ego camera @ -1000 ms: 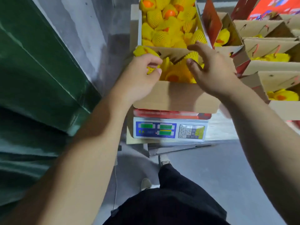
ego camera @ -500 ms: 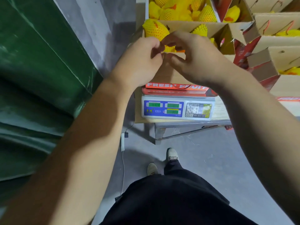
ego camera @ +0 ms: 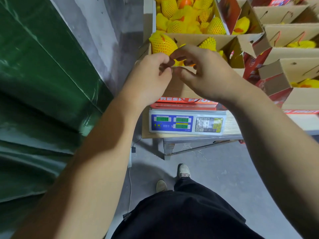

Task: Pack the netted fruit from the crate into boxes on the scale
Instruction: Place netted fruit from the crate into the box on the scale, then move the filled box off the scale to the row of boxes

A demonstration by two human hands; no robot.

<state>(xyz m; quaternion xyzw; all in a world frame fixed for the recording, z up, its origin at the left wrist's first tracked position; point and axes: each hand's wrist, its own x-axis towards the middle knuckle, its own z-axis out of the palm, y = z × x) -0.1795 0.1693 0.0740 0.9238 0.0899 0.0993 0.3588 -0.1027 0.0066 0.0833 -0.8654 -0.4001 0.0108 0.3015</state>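
1. Over the box on the scale, both hands met at its near-left corner: the left hand had its fingers curled, pinching the loose end of a netted fruit, and the right hand curled its fingers on the same net from the other side.
2. That fruit sat high on the box's rim rather than down inside; if the pinch slipped, it would likely roll off toward the floor.
3. Pulling on the net alone might stretch or strip it from the fruit.
4. Behind, the crate held many more netted fruit, touching the box's far flap.
5. To the right, other open boxes crowded close, leaving little room for the elbow.
6. A green tarp hung along the left.
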